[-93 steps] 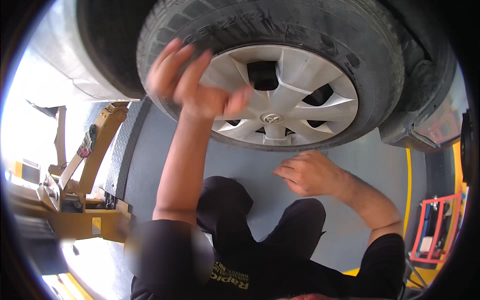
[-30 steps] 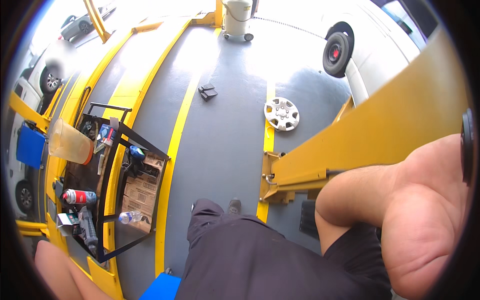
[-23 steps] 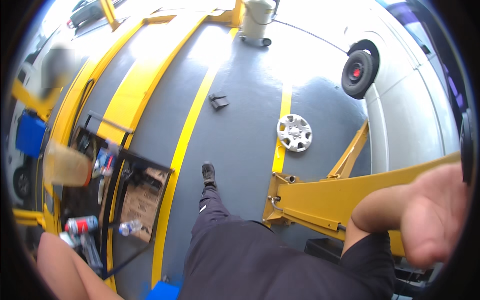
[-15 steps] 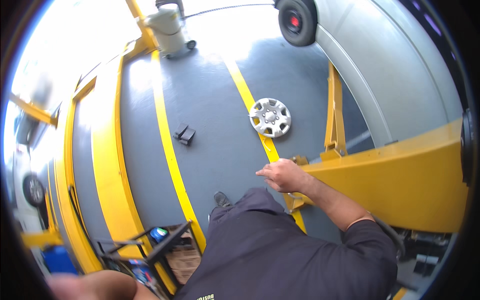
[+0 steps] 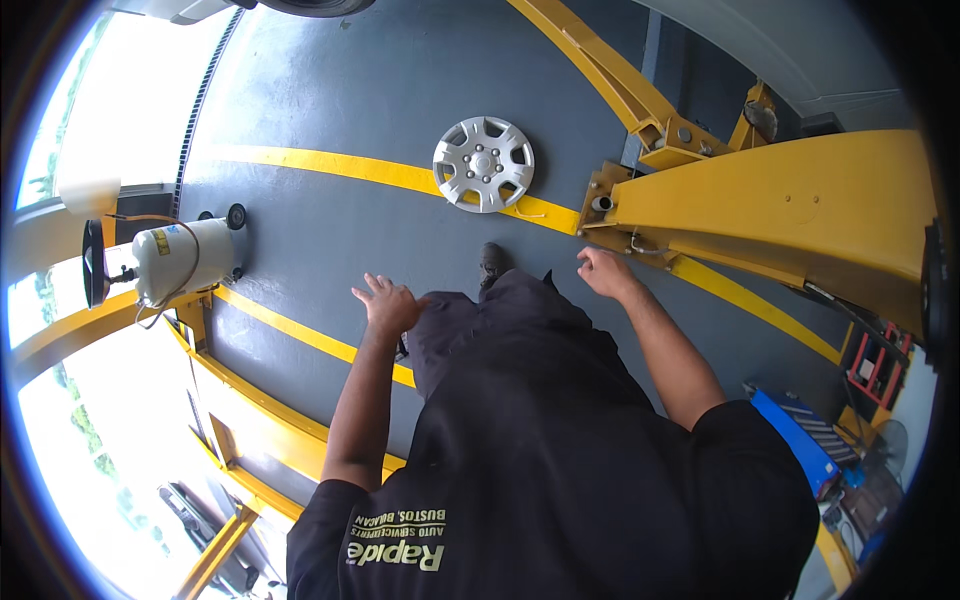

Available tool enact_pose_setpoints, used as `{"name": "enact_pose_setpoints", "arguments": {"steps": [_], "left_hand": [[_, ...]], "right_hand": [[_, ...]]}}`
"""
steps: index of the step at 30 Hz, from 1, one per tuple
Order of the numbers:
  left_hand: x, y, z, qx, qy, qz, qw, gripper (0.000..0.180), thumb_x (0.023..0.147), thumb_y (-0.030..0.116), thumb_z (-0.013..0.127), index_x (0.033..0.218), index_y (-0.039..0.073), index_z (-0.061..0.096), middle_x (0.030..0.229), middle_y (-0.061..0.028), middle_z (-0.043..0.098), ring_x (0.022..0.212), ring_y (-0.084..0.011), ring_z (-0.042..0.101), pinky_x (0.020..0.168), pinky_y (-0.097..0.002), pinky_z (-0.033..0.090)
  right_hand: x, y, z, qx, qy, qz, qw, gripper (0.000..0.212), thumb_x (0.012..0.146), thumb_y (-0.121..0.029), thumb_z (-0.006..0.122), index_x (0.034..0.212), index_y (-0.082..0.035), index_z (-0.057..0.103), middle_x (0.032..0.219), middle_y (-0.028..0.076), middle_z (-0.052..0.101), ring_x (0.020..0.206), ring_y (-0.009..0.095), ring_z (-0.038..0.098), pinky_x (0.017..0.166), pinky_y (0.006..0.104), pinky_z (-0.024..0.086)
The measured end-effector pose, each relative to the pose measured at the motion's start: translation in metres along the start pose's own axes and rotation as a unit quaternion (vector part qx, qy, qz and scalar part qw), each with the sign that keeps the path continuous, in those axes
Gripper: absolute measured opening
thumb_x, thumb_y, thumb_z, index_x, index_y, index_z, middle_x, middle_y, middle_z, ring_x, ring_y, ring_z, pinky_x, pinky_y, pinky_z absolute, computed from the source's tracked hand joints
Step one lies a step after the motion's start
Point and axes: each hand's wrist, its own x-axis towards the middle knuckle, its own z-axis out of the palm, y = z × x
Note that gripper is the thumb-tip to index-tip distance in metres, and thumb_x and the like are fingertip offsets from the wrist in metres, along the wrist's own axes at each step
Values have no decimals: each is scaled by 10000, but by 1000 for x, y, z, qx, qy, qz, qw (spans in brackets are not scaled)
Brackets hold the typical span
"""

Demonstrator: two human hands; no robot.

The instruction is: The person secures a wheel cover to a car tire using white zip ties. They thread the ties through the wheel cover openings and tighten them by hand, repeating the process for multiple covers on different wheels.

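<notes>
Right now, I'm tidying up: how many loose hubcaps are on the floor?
1: the hubcap lies on the floor, partly over a yellow line. The yellow post may hide others.

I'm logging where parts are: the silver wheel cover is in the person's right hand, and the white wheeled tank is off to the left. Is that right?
No: the silver wheel cover is not in the right hand; the head view shows it on the floor, across a yellow line. The white wheeled tank is off to the left.

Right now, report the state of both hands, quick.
Left hand: open and spread, nothing seen in it.
Right hand: partly curled, nothing seen in it; open or closed cannot be told.
</notes>
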Motion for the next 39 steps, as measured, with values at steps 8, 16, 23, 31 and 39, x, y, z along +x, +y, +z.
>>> {"name": "enact_pose_setpoints", "arguments": {"steps": [8, 16, 23, 31, 39], "left_hand": [[147, -108, 16, -35, -78, 153, 985, 515, 1057, 489, 546, 1312, 63, 683, 1188, -271, 731, 1184, -428, 700, 1006, -520, 555], [203, -217, -127, -35, -423, 308, 852, 303, 979, 194, 661, 1219, 31, 749, 1030, -162, 797, 938, -347, 773, 839, -438, 609], [407, -117, -185, 164, -408, 358, 824, 305, 971, 346, 745, 1087, 65, 751, 1004, -146, 797, 957, -293, 786, 875, -411, 621], [714, 181, 75, 158, -95, 430, 884, 485, 916, 349, 780, 1250, 49, 599, 1311, -171, 652, 1285, -346, 627, 1039, -493, 540], [815, 302, 181, 353, 61, 444, 821, 382, 876, 262, 771, 1215, 128, 658, 1196, -103, 687, 1131, -245, 658, 922, -377, 479]], "right_hand": [[25, -43, 71, 74, -113, 154, 979, 550, 1082, -528, 515, 1165, -31, 736, 1130, 205, 764, 1104, 356, 717, 979, 453, 542], [2, -165, 59, 240, -370, 69, 895, 210, 1038, -162, 612, 1123, -27, 749, 970, 118, 763, 891, 221, 761, 798, 375, 595], [212, -121, 133, 535, -225, 128, 804, 223, 1044, -197, 675, 1180, -20, 688, 969, 78, 765, 888, 187, 744, 827, 352, 584], [534, 132, 316, 293, 133, 416, 851, 301, 996, -159, 600, 1283, -103, 671, 1302, 161, 710, 1248, 366, 660, 1038, 445, 530], [643, 206, 358, 44, 230, 377, 896, 322, 918, -37, 640, 1239, -66, 638, 1252, 137, 643, 1235, 306, 618, 1003, 479, 531]]}}
